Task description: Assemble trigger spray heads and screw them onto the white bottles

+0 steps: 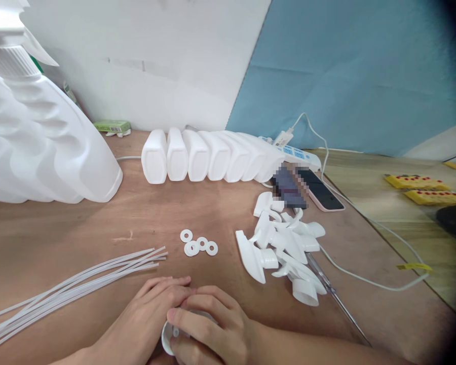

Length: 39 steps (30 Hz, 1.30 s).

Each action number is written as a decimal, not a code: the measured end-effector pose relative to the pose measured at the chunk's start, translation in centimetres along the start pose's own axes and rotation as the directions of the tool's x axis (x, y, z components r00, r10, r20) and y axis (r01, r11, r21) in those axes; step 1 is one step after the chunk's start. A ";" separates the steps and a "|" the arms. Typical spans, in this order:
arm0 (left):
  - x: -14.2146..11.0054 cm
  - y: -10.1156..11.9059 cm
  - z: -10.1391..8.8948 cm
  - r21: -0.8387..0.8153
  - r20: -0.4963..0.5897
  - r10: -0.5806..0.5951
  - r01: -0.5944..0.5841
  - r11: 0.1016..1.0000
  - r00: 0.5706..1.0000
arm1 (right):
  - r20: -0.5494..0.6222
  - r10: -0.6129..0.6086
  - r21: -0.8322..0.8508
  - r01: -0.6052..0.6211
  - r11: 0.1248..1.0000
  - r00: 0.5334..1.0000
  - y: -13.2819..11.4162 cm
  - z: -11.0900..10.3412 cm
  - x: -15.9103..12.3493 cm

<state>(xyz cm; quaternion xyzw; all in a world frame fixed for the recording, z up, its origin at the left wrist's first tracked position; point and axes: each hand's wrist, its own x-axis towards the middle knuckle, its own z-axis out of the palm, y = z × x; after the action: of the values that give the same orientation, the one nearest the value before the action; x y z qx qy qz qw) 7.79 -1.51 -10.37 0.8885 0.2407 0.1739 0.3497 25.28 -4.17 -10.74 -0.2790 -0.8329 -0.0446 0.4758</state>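
At the near edge of the table, my right hand [216, 322] is closed around a white spray trigger head [166, 338]. Its round collar and a small inner stub show below the fingers, while the rest is covered. My left hand [155, 306] lies against the right one, fingers closed together and pointing right; what is under them is hidden. Several white ring washers [202, 244] lie just beyond both hands. Thin white tubes [79, 284] lie in a bundle to the left. More spray trigger heads [285, 238] are piled to the right.
White bottles [218, 157] lie in a row along the wall, bases toward me. Bottles with spray tops [76, 147] stand at left. Two phones [321, 190], a power strip [300, 154], a white cable [372, 284] and a screwdriver [336, 294] are at right.
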 end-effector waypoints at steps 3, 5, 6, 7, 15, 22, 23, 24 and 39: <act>0.0 -0.1 0.0 -0.004 0.001 0.003 -0.003 1.000 1.000 | -0.008 0.006 0.006 -0.006 1.000 1.000 0.0 0.1 0.0; 0.0 -0.1 0.0 0.003 -0.002 0.009 -0.009 1.000 1.000 | -0.005 -0.010 0.004 0.010 1.000 1.000 0.1 0.1 0.1; 0.1 -0.1 0.0 0.006 0.000 0.012 -0.012 1.000 1.000 | 0.004 -0.016 0.004 0.016 1.000 1.000 0.1 0.0 0.1; 0.1 -0.1 0.0 0.008 0.004 0.014 -0.014 1.000 1.000 | 0.016 -0.017 0.005 0.017 1.000 1.000 0.1 0.0 0.1; 0.0 0.0 0.0 0.007 0.002 0.000 0.000 1.000 1.000 | 0.040 -0.004 0.019 0.003 1.000 0.999 0.0 -0.1 0.2; 0.0 -0.1 -0.1 0.008 0.002 0.008 -0.008 1.000 1.000 | 0.048 -0.009 0.017 0.008 1.000 0.999 0.1 -0.3 0.1; 0.1 -0.1 -0.1 0.003 0.004 0.010 -0.010 1.000 1.000 | 0.045 -0.007 0.017 0.006 1.000 0.999 0.1 -0.2 0.1; 0.1 -0.1 -0.1 0.000 0.008 0.012 -0.012 1.000 1.000 | 0.045 -0.006 0.017 0.005 1.000 0.999 0.1 -0.2 0.0; 0.0 -0.2 0.2 0.026 -0.008 0.014 -0.014 1.000 1.000 | 0.048 -0.017 0.010 0.017 1.000 0.999 0.1 -0.4 0.3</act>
<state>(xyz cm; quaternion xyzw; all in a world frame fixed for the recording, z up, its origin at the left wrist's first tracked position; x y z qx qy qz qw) 7.82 -1.51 -10.66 0.8938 0.2383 0.1770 0.3361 25.50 -4.15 -10.32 -0.2706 -0.8466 -0.0379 0.4567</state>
